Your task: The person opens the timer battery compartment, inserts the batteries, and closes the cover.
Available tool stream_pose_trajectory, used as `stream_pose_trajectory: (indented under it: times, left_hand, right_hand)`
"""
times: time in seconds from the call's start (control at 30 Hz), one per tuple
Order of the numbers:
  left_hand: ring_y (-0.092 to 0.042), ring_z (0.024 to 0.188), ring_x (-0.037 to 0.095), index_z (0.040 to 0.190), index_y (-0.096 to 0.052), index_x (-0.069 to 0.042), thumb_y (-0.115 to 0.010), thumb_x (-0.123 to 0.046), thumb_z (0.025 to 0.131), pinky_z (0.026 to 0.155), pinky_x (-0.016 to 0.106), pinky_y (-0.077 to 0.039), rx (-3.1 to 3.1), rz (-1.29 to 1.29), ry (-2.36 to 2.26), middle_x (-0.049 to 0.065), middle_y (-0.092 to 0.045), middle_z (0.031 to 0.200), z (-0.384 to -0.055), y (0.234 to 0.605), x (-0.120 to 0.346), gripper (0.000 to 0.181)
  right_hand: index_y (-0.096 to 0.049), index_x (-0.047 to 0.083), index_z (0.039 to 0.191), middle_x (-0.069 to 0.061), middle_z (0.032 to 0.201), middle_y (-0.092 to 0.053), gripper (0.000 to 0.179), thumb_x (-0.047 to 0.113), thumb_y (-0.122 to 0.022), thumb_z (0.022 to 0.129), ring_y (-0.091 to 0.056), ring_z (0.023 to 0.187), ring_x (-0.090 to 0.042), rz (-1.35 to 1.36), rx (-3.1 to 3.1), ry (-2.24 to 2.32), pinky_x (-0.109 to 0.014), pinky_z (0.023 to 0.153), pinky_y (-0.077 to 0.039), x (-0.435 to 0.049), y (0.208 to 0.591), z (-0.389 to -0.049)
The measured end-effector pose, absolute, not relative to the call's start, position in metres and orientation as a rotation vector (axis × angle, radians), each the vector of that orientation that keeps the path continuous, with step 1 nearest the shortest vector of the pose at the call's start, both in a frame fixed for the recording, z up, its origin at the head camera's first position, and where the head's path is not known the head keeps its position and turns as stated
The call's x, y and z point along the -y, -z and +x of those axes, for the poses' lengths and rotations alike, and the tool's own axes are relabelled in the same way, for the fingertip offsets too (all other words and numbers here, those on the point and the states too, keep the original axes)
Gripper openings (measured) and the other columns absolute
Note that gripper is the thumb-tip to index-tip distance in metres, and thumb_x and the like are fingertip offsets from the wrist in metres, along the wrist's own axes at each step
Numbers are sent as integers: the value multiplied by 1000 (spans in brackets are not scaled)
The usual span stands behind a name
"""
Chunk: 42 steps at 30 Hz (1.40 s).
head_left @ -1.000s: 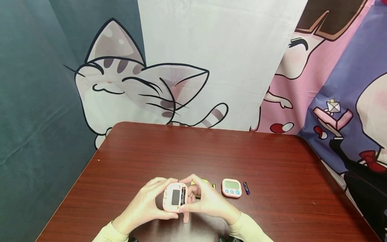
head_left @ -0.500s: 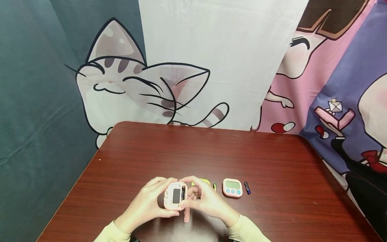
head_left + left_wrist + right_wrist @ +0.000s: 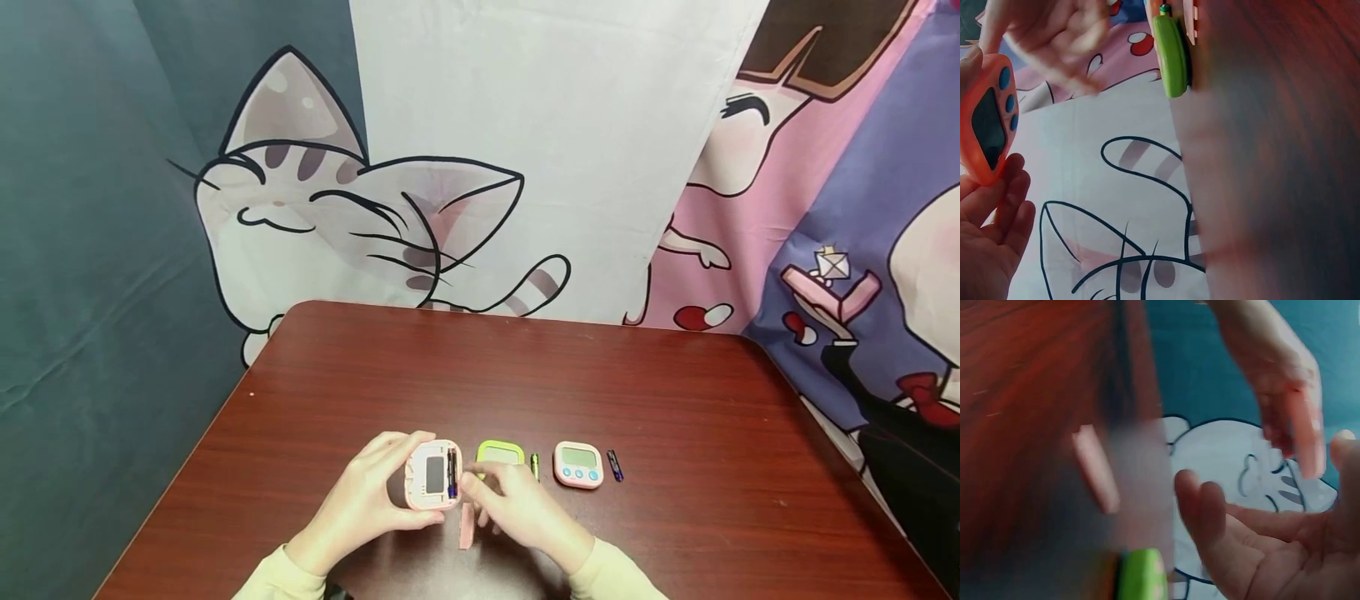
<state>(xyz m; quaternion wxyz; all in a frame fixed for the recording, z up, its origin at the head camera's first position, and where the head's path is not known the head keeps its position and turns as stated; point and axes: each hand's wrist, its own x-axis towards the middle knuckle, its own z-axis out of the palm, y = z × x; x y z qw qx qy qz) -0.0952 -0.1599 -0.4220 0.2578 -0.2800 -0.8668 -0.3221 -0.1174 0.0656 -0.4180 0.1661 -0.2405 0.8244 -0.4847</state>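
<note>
My left hand [image 3: 367,496] holds a pink kitchen timer [image 3: 433,475] by its edges, thumb below and fingers above. Its back faces the head view, with the battery slot uncovered and a dark battery [image 3: 452,475] lying in it. In the left wrist view the timer [image 3: 988,122] shows its screen and blue buttons. My right hand [image 3: 517,508] is just right of the timer, apart from it, fingers relaxed and holding nothing; the right wrist view shows that hand [image 3: 1272,550] with an open palm. Below the timer, a narrow pink plastic piece [image 3: 467,527] is on the table.
A green timer [image 3: 501,452] lies behind my right hand, partly covered by it. Beside it are a green battery [image 3: 535,467], another pink timer [image 3: 578,465] face up, and a dark battery [image 3: 615,465]. The brown table [image 3: 525,375] reaches back to a cartoon-printed cloth [image 3: 585,150].
My right hand has let go of the timer's right edge and drawn right and down, uncovering more of the green timer. The held timer has risen slightly in my left hand.
</note>
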Motion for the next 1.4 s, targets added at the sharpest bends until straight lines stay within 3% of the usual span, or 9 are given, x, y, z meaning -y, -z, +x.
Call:
stream_pose_trajectory:
  times: [0.17,0.27,0.37,0.47,0.6,0.83,0.97,1.13,1.4]
  left_hand:
    - [-54,101,8,123,-59,-17,-87,-45,57,86,16,-42,2356,-743,852,-7,-60,110,-97,422,164,77]
    - [-54,101,7,123,-59,-18,-87,-46,56,86,15,-42,2364,-714,843,-8,-60,110,-97,422,166,79]
    - [-55,98,8,123,-59,-17,-88,-46,55,86,16,-41,2349,-697,839,-7,-60,107,-97,422,167,79]
    - [-55,98,8,123,-59,-17,-87,-46,56,86,15,-40,2346,-689,846,-8,-60,107,-97,421,167,78]
    - [-54,99,8,124,-59,-18,-86,-46,58,87,13,-39,2341,-697,865,-8,-59,109,-96,422,166,78]
    - [-55,100,9,125,-58,-18,-87,-45,57,88,14,-39,2336,-710,874,-7,-60,109,-94,423,164,79]
    - [-54,100,9,126,-57,-17,-85,-48,60,89,13,-38,2338,-712,887,-6,-60,109,-94,423,165,77]
    - [-55,100,9,126,-58,-18,-83,-51,62,89,12,-37,2331,-714,864,-7,-60,109,-94,424,166,76]
    - [-55,101,9,126,-58,-17,-83,-51,62,91,12,-36,2326,-707,878,-7,-60,111,-94,423,168,77]
  right_hand:
    - [-71,9,76,-3,62,-63,51,39,-38,101,-57,52,-7,-773,-2473,1218,-21,52,-46,-64,427,-114]
    - [-73,10,81,0,70,-67,39,33,-47,99,-59,61,-4,-866,-2651,1061,-22,60,-48,-61,433,-113]
    - [-67,8,82,3,70,-63,24,32,-66,87,-53,64,-1,-937,-2796,885,-20,59,-45,-57,440,-110]
    - [-58,12,76,11,63,-52,35,40,-78,72,-42,56,3,-983,-2861,768,-13,52,-36,-53,447,-105]
    - [-52,18,70,16,61,-43,46,51,-81,61,-38,54,4,-1030,-2940,653,-11,50,-32,-49,452,-100]
    - [-54,22,59,9,64,-48,34,37,-84,58,-52,62,-6,-1035,-3033,402,-19,54,-42,-48,453,-99]
    - [-51,19,64,9,64,-46,38,33,-85,57,-50,60,-5,-984,-3018,447,-20,53,-41,-47,454,-99]
    - [-49,15,77,10,66,-43,42,15,-86,58,-42,62,1,-986,-2909,693,-14,55,-37,-46,456,-100]
    - [-61,13,101,9,63,-52,46,-2,-80,62,-46,60,3,-1050,-2854,824,-13,55,-39,-46,459,-104]
